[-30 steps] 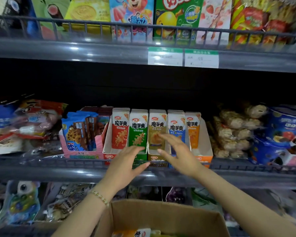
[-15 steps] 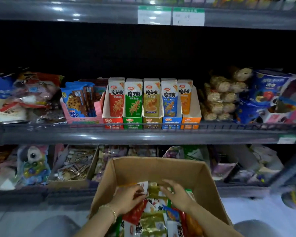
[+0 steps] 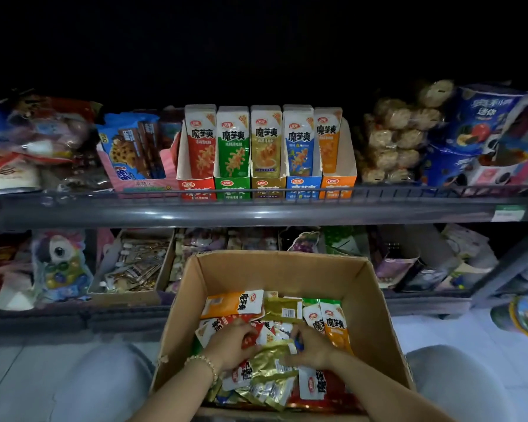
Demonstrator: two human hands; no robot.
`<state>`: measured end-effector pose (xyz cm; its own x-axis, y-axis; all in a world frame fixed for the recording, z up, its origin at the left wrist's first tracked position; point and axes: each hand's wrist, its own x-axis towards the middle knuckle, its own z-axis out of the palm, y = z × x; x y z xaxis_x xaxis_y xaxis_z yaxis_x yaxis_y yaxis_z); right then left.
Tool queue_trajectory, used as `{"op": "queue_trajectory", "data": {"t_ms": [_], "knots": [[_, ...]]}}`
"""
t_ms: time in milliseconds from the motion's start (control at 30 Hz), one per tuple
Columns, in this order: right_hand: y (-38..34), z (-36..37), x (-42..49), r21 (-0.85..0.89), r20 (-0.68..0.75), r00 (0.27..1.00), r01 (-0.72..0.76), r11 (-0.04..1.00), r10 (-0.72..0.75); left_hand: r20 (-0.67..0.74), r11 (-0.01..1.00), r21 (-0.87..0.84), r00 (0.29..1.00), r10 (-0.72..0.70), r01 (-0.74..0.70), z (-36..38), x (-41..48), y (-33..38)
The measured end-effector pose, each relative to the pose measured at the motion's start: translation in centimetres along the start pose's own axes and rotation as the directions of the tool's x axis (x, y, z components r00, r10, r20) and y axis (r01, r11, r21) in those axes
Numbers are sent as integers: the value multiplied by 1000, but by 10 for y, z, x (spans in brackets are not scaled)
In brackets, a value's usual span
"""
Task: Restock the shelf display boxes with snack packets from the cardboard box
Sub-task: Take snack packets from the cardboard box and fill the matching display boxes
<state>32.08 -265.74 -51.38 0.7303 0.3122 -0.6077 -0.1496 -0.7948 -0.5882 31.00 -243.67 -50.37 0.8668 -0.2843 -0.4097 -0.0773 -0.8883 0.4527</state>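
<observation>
On the shelf [image 3: 256,213], a cookie box [image 3: 134,166] stands left of five display boxes [image 3: 267,185]: red, green, gold, blue and orange. Each holds upright packets, and a wire rail [image 3: 409,190] crosses their fronts. Bagged round cakes [image 3: 400,138] lie to the right. Below, the cardboard box [image 3: 281,272] holds loose snack packets [image 3: 235,303]. The left hand [image 3: 230,345] curls round a red packet [image 3: 252,339]; the right hand [image 3: 313,348] pinches a gold packet [image 3: 272,360].

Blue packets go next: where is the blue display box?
Head view: the blue display box stands on the upper visible shelf, just right of centre, between the gold display box and the orange display box.
</observation>
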Motion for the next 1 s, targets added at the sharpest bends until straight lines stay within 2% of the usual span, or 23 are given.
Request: {"op": "queue_trajectory", "data": {"t_ms": [133,167,233,300,433,567,633,700,733,800,833,867,900,933,967,1000], "knots": [[1,7,0,77,80,996,-42,996,36,-11,995,-97,1000,-22,21,0,-3,-1],[0,6,-2,114,79,997,-3,994,-6,-27,992,-128,999,-27,23,-1,-4,-1],[-6,-4,-11,184,57,996,55,981,-67,-78,975,-221,996,-48,30,-7,-7,1],[2,-17,-7,303,-40,995,102,948,-95,-157,938,-347,984,-84,25,-17,-10,3],[-20,-55,-28,561,-277,957,233,794,-85,-291,814,-580,941,-173,-30,-36,-12,11],[-40,-72,-38,711,-378,923,336,617,-67,-236,622,-777,961,-143,-98,-48,-14,32],[-47,-71,-36,775,-376,926,338,534,-41,-225,625,-770,971,-80,-126,-54,-17,47],[-56,-72,-36,800,-402,914,377,467,-49,-288,623,-758,956,-55,-193,-58,-18,56],[-60,-74,-36,811,-418,907,395,432,-46,-336,599,-767,939,-72,-228,-61,-17,58],[-68,-78,-37,819,-447,894,423,388,-31,-437,556,-790,874,-212,-260,-68,-14,62],[-74,-80,-38,820,-457,889,432,375,-23,-510,593,-756,818,-267,-277,-73,-14,64],[-79,-81,-39,817,-468,884,441,370,-20,-602,695,-658,757,-255,-289,-78,-16,66],[-83,-82,-40,811,-477,878,452,371,-27,-692,837,-466,708,-144,-285,-84,-18,68],[-88,-82,-41,806,-484,874,464,367,-44,-736,944,-200,676,32,-262,-90,-21,70],[-93,-83,-43,802,-486,872,474,363,-66,-697,973,33,693,185,-227,-96,-23,73],[-97,-83,-45,801,-486,870,482,356,-86,-634,966,150,729,259,-212,-100,-23,75]]}}
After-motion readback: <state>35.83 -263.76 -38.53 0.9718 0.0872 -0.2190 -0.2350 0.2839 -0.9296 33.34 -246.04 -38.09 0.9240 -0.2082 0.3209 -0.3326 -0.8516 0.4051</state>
